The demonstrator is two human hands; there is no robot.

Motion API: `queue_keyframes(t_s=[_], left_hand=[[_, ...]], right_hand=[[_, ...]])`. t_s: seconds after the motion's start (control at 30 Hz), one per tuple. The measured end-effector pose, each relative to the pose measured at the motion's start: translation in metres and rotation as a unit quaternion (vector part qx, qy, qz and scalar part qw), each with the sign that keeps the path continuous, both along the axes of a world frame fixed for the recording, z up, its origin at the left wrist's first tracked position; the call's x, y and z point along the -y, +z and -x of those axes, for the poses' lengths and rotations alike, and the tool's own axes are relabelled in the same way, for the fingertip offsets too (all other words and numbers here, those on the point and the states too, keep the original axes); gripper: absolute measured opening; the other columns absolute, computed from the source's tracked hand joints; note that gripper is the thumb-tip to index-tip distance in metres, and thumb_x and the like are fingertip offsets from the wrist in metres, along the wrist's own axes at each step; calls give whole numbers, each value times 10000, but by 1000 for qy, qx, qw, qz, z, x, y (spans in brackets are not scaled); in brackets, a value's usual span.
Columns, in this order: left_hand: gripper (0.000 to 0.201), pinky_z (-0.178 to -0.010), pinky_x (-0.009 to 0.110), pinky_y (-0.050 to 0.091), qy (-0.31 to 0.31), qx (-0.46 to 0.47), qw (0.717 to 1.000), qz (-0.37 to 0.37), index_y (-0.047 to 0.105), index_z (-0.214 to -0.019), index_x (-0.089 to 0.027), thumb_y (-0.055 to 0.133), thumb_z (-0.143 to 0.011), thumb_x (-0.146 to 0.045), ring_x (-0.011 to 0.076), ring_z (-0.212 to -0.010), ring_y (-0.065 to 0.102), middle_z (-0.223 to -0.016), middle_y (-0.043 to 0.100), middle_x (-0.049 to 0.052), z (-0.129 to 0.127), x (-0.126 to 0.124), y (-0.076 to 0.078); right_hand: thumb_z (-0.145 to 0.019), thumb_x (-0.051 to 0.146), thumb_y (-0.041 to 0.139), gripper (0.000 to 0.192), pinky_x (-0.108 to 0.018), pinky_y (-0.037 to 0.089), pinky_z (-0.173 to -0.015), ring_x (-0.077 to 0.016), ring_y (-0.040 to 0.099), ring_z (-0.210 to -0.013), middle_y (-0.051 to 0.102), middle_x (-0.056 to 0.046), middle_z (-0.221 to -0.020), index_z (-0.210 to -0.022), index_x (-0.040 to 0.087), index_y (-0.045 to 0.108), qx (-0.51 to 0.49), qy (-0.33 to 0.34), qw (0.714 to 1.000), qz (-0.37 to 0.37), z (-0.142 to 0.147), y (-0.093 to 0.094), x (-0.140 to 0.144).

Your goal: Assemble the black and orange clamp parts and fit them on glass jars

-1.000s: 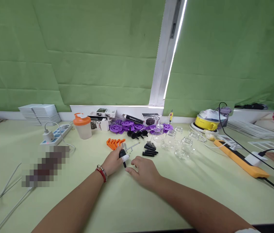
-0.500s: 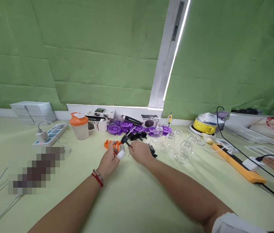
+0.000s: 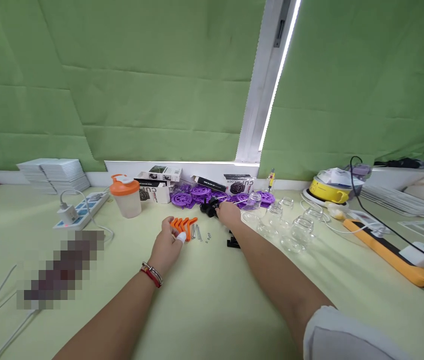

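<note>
Far left: power strip, then orange-lid shaker cup. Left hand rests on the table, fingers loosely curled, gripping nothing, white-taped fingertip touching the orange brackets. Loose screws lie just right of them. Right hand is stretched to the black knob parts in front of the purple wheels; fingers at the parts, grip unclear. Black pins sit beside the forearm. Glass jars to the right.

black knobbed parts | clustered on table | before purple wheels
</note>
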State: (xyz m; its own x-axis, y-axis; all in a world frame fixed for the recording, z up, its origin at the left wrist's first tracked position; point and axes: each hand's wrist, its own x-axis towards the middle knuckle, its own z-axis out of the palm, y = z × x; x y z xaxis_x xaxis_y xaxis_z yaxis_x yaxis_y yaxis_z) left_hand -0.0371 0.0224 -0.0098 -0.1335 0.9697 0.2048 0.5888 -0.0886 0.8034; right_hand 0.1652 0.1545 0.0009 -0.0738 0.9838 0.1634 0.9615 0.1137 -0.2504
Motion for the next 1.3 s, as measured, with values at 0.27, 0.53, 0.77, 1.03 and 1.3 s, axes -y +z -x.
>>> queue_keyframes(t_s=[0.27, 0.53, 0.77, 1.03, 1.3], left_hand=[[576, -554, 259, 384, -2, 3, 1000, 16, 253, -1307, -171, 476, -791, -294, 130, -550, 497, -790, 544, 5, 2, -3, 0], [578, -586, 269, 389, -11, -5, 1000, 13, 265, -1307, -166, 478, -783, -284, 144, -576, 516, -800, 567, 14, 3, -4, -1], [557, -556, 266, 384, -11, -5, 1000, 10, 274, -1294, -182, 476, -795, -328, 137, -564, 517, -831, 578, 25, 4, -6, -4], [544, -615, 284, 398, -37, -14, 999, -9, 289, -1291, -174, 473, -798, -312, 160, -631, 537, -806, 569, 14, 1, -4, -7], [507, -676, 316, 409, -92, -49, 994, -17, 283, -1306, -168, 426, -833, -280, 181, -698, 548, -815, 558, 31, -2, 0, -6]], right_hand=[[-862, 381, 493, 292, -292, 432, -657, -228, 629, -815, 667, -137, -860, -856, 143, 662, -2, -10, 1000, 16, -3, -8, 0], [-886, 348, 451, 278, -274, 395, -627, -215, 602, -817, 665, -111, -867, -837, 165, 654, -19, 20, 999, -15, -20, 14, 6], [-885, 237, 426, 215, -245, 359, -626, -164, 570, -799, 644, -48, -890, -904, 203, 637, -22, 115, 992, -42, -57, 21, 65], [-905, 218, 367, 244, -258, 299, -547, -165, 527, -753, 556, -80, -964, -913, 176, 607, 121, 156, 978, -65, -56, -25, 130], [-904, 195, 379, 219, -257, 310, -567, -155, 508, -726, 543, -67, -958, -893, 169, 596, 123, 159, 979, -45, -50, -30, 128]])
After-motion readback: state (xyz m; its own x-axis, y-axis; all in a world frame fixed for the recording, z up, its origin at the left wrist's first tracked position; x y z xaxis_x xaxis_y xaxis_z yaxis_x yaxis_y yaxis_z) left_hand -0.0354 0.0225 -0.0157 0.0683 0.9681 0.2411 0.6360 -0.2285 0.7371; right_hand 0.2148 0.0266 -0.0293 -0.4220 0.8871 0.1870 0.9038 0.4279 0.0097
